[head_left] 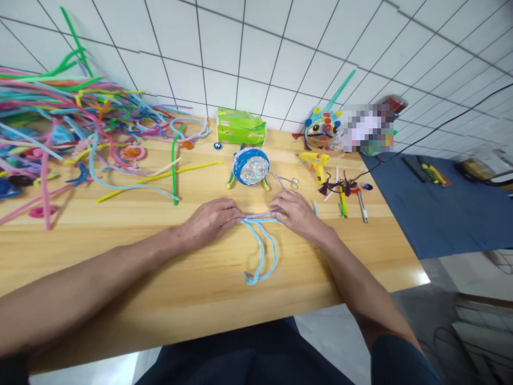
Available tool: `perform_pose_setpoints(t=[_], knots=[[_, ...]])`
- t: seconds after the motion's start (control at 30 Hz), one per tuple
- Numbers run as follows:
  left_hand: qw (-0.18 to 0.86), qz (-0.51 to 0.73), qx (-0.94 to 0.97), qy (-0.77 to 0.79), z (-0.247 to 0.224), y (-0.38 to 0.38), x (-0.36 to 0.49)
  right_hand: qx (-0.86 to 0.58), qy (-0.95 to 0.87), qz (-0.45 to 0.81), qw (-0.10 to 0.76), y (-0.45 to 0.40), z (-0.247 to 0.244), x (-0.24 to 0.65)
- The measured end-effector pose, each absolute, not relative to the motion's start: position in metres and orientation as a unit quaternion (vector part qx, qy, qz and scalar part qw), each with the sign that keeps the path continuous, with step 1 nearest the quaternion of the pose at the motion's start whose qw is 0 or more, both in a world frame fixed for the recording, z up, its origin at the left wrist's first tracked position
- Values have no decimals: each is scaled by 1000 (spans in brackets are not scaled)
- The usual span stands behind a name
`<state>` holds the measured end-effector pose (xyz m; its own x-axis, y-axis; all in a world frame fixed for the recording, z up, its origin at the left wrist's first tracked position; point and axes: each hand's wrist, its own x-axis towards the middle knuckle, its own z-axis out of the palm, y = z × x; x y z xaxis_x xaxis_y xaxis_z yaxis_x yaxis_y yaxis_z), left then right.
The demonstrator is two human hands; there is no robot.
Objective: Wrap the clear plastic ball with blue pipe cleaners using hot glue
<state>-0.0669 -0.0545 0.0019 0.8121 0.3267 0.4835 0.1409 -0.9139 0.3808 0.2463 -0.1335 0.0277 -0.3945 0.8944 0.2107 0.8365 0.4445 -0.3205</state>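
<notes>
My left hand (221,216) pinches one end of a small bundle of pipe cleaners just above the wooden table. The fingers of my right hand (292,211) close on the other end. Between the hands a purple pipe cleaner (260,216) runs beside light blue ones. Light blue pipe cleaners (274,250) bend down from the bundle in two curves that meet near the table's front. Behind the hands stands a round blue craft piece (251,166) with a shiny, crinkled face and green-and-yellow feet.
A big heap of coloured pipe cleaners (76,115) covers the table's left. Tissue pack (241,128), yellow glue gun (317,164), scissors (294,183) and a craft knife (363,207) lie behind and right. A decorated face craft (320,131) stands by the tiled wall. A black cable (433,125) hangs at right.
</notes>
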Motion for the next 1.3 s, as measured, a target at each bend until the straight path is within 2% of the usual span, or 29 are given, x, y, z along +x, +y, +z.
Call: perform_pose_setpoints(t=[0.43, 0.73, 0.87, 1.03, 1.13, 1.3], knots=[[200, 412, 880, 125, 12, -60, -65, -483, -846, 71, 217, -137, 25, 229], [164, 350, 911, 144, -4, -53, -63, -521, -827, -37, 209, -140, 38, 225], [174, 324, 916, 161, -7, -52, -63, -556, -806, -45, 197, -138, 44, 236], [189, 329, 903, 200, -2, -54, -66, -569, -787, -30, 237, -136, 48, 247], [160, 378, 880, 239, 8, -57, -69, -563, -787, -21, 253, -137, 49, 245], [32, 392, 891, 226, 28, -60, -67, -524, -809, -28, 264, -144, 53, 230]])
